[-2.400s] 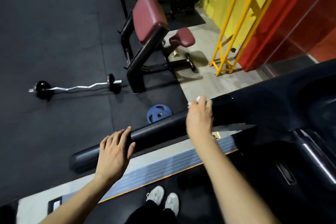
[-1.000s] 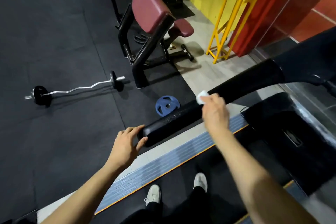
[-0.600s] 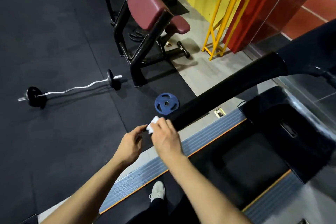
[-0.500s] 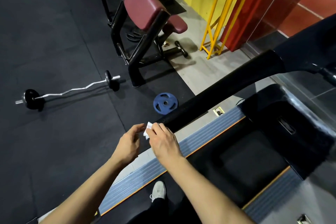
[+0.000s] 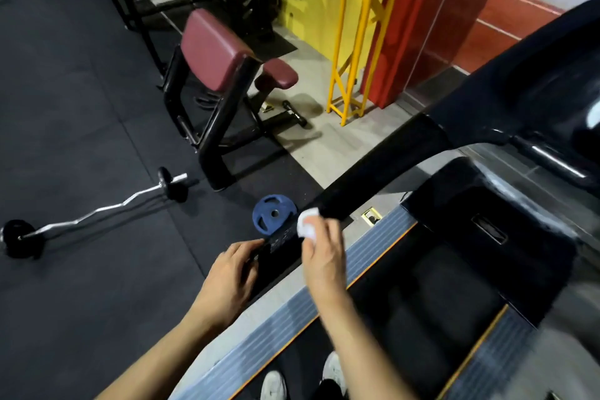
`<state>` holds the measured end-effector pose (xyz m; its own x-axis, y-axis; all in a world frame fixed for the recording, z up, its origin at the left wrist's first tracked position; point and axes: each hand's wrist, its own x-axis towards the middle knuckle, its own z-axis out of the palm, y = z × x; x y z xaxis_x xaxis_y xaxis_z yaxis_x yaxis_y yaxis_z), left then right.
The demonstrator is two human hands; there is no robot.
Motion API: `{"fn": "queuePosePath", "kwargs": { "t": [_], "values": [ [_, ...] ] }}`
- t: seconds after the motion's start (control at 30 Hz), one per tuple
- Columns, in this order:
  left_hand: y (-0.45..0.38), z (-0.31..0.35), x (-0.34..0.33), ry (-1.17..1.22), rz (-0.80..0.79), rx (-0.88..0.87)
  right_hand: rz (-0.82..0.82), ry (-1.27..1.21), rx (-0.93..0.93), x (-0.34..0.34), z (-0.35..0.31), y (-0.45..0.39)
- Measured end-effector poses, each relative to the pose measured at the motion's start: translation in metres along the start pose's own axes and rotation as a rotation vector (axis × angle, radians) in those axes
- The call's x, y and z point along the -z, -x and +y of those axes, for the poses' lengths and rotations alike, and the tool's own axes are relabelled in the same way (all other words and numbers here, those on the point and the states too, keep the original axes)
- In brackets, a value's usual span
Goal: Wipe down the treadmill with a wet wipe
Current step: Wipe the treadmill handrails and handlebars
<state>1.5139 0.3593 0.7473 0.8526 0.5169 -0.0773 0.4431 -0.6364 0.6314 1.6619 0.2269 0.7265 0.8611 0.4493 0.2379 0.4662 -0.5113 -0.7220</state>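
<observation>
The treadmill's black left handrail (image 5: 383, 169) slopes from the console at upper right down to its near end by my hands. My right hand (image 5: 319, 248) holds a crumpled white wet wipe (image 5: 306, 224) pressed against the top of the rail near that end. My left hand (image 5: 232, 276) grips the rail's end from the left, fingers curled over it. Below lie the black belt (image 5: 431, 299) and the grey ribbed side rail (image 5: 324, 295) with an orange edge. My white shoes stand on the belt at the bottom.
A blue weight plate (image 5: 273, 213) lies on the black rubber floor just beyond the handrail. An EZ curl bar (image 5: 97, 211) lies to the left. A maroon preacher bench (image 5: 220, 88) stands further back, with a yellow frame (image 5: 354, 36) and red wall at right.
My right hand has slid the wipe back up the rail from its very end, and my left hand now grips the rail's end. The view has shifted slightly.
</observation>
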Motion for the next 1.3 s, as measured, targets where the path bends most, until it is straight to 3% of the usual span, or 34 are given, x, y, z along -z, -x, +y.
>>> {"fn": "queuePosePath", "kwargs": {
  "t": [0.17, 0.33, 0.53, 0.67, 0.87, 0.97, 1.13, 1.3],
  "values": [
    [-0.032, 0.033, -0.027, -0.019, -0.001, -0.047, -0.056, -0.119, 0.03, -0.004, 0.017, 0.014],
    [-0.058, 0.052, -0.057, -0.1, 0.061, -0.058, 0.128, -0.278, -0.121, 0.035, 0.059, -0.073],
    [-0.075, 0.074, -0.072, -0.132, 0.123, 0.045, 0.312, -0.24, -0.282, 0.108, 0.15, -0.208],
    [-0.074, 0.082, -0.069, -0.118, 0.119, 0.084, 0.37, -0.258, -0.361, 0.126, 0.176, -0.236],
    [-0.076, 0.081, -0.071, -0.136, 0.109, 0.129, 0.092, -0.248, -0.15, 0.067, 0.116, -0.138],
    [-0.076, 0.081, -0.072, -0.138, 0.104, 0.132, 0.034, -0.208, -0.052, 0.078, 0.113, -0.14],
    [-0.077, 0.084, -0.071, -0.119, 0.109, 0.118, 0.281, -0.018, -0.1, 0.134, 0.155, -0.247],
    [-0.078, 0.084, -0.066, -0.086, 0.068, 0.114, 0.345, 0.077, -0.124, 0.154, 0.167, -0.283]
  ]
}}
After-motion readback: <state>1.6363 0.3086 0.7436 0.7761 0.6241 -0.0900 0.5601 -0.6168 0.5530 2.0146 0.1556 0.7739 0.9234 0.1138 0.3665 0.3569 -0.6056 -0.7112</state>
